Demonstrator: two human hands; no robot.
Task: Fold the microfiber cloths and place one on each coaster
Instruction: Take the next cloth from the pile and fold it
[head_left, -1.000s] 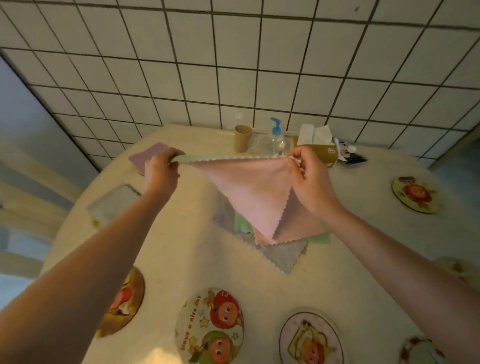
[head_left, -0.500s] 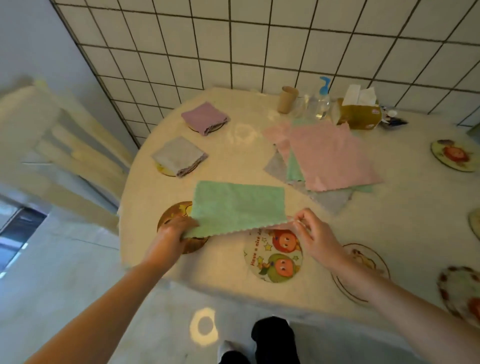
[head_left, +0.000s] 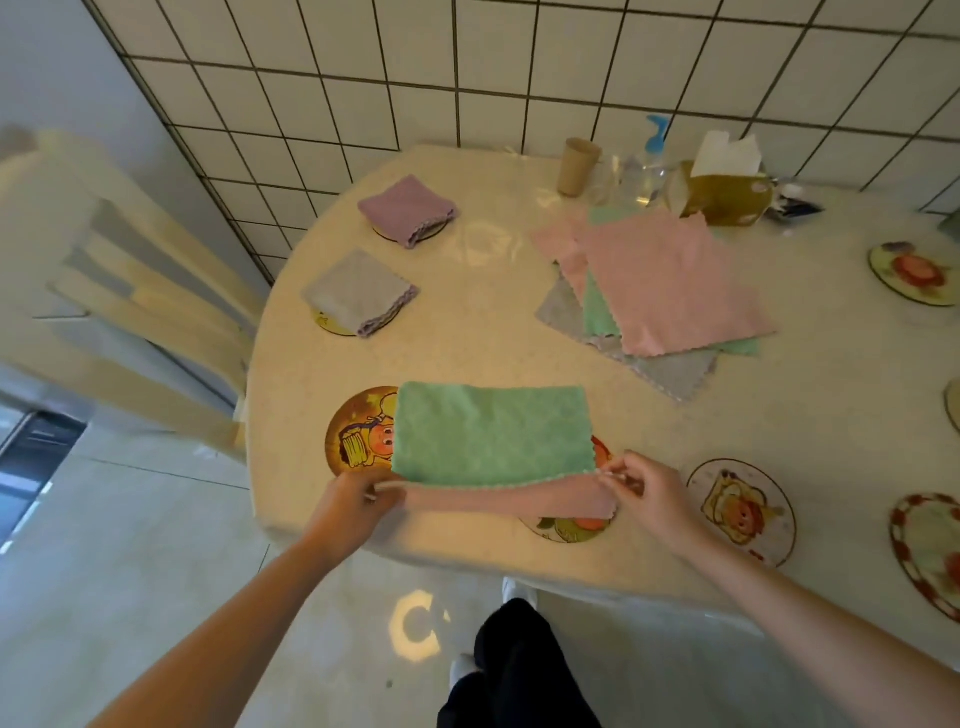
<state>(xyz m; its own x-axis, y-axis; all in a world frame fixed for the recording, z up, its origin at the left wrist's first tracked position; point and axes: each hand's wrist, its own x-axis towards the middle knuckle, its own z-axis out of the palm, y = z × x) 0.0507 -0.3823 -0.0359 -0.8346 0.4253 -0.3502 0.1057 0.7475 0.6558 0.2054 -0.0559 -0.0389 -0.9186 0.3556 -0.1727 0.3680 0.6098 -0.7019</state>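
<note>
A green-and-pink cloth (head_left: 488, 431), folded in half, lies near the table's front edge over two round coasters (head_left: 358, 431), (head_left: 571, 525). My left hand (head_left: 358, 506) pinches its near left corner. The near right corner is pinched by my right hand (head_left: 644, 493). A pink strip of its underside shows along the near edge. A folded purple cloth (head_left: 405, 208) and a folded grey cloth (head_left: 358, 291) each sit on a coaster at the far left. A pile of unfolded cloths (head_left: 660, 280), pink on top, lies mid-table.
More bare coasters lie at the right: one (head_left: 743, 509) beside my right hand, one (head_left: 930, 545) at the edge, one (head_left: 909, 270) farther back. A paper cup (head_left: 576, 166), pump bottle (head_left: 649, 161) and tissue box (head_left: 727, 192) stand by the tiled wall. A chair (head_left: 130, 291) stands left.
A second ago both hands held the cloth up in the air, stretched out. They brought it down and laid it folded at the table's front edge, still pinching its corners.
</note>
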